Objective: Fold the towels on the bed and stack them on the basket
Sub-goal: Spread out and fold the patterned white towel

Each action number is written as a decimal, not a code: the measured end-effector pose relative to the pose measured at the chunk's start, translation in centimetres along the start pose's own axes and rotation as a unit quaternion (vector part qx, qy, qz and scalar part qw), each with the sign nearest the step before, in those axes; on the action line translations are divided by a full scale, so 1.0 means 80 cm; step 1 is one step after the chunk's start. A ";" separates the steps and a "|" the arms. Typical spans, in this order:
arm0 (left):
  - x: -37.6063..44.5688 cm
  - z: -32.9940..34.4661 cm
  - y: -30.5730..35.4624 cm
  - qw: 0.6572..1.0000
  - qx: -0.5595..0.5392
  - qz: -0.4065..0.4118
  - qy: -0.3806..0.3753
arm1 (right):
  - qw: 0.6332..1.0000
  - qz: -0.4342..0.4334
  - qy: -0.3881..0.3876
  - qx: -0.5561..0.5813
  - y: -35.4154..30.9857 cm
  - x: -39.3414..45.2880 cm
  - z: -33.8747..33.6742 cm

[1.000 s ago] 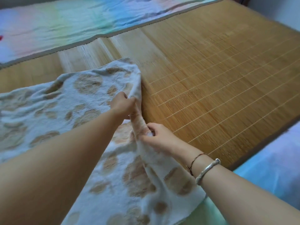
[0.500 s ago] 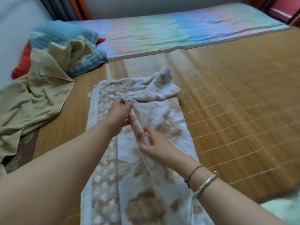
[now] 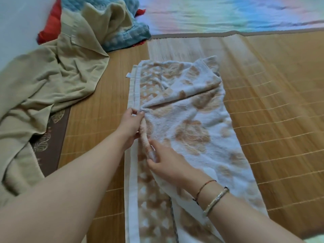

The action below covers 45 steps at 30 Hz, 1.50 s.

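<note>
Towel (image 3: pixel 189 123) lies lengthwise on bamboo mat (image 3: pixel 271 102), mid-fold. L hand (image 3: pixel 130 127) & R hand (image 3: pixel 168 165) both pinch its bunched folded edge, left of towel centre. Next, prob.: lay edge flush w/ left border, flatten far corner. No basket in view.

A crumpled beige garment (image 3: pixel 52 81) sprawls at the left of the frame, a blue quilted blanket (image 3: pixel 126 32) bunched behind it, a pastel rainbow sheet (image 3: pixel 228 13) along the top.
</note>
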<state>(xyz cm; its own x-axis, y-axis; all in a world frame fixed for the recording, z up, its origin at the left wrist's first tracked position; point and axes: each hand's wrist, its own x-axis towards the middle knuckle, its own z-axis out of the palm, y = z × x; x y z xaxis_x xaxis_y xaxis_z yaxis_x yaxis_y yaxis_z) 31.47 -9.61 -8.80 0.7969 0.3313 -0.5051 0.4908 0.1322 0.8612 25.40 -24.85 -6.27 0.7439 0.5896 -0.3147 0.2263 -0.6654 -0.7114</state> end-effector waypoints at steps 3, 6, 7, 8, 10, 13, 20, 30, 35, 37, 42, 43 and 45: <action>0.010 -0.008 -0.010 1.000 -0.001 -0.004 0.005 | 0.999 0.003 -0.026 -0.022 -0.002 0.012 0.008; 0.014 -0.015 -0.025 1.000 0.012 -0.025 0.014 | 0.995 -0.004 -0.073 -0.061 -0.001 0.022 0.026; 0.013 -0.017 -0.029 0.999 0.018 -0.035 0.012 | 0.993 -0.006 -0.086 -0.075 0.002 0.024 0.032; 0.010 -0.018 -0.032 0.999 0.028 -0.043 0.008 | 0.992 -0.006 -0.094 -0.082 0.004 0.025 0.035; 0.001 -0.022 -0.034 0.997 0.055 -0.055 -0.014 | 0.993 0.005 -0.101 -0.062 0.008 0.021 0.036; -0.027 -0.030 -0.035 0.989 0.109 -0.092 -0.047 | 0.993 0.028 -0.105 -0.050 0.008 0.003 0.022; -0.109 -0.027 -0.060 0.974 0.114 -0.188 -0.052 | 0.966 0.056 -0.165 -0.190 -0.005 -0.041 -0.015; -0.188 -0.060 -0.099 0.964 0.104 -0.243 -0.003 | 0.954 0.163 -0.224 0.116 -0.007 -0.086 0.044; -0.200 -0.057 -0.113 0.965 0.142 -0.219 0.040 | 0.988 0.100 -0.015 0.113 0.010 -0.076 0.016; -0.200 -0.053 -0.114 0.960 0.196 -0.188 0.066 | 0.997 0.029 0.068 -0.014 0.030 -0.067 -0.003; -0.189 -0.034 -0.121 0.934 0.315 -0.102 0.136 | 0.960 -0.004 0.058 -0.275 0.100 -0.038 -0.047; -0.188 -0.031 -0.122 0.928 0.326 -0.099 0.150 | 0.954 0.004 0.030 -0.298 0.110 -0.035 -0.053; -0.183 -0.023 -0.122 0.921 0.341 -0.103 0.155 | 0.950 0.012 -0.015 -0.311 0.127 -0.030 -0.062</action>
<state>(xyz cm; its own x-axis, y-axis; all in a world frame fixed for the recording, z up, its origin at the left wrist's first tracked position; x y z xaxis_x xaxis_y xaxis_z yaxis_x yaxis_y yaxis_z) 14.31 -14.02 -9.72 0.5746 0.6302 -0.5222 0.8121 -0.3601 0.4591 29.03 -35.27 -9.60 0.7373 0.5768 -0.3517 0.5436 -0.8156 -0.1981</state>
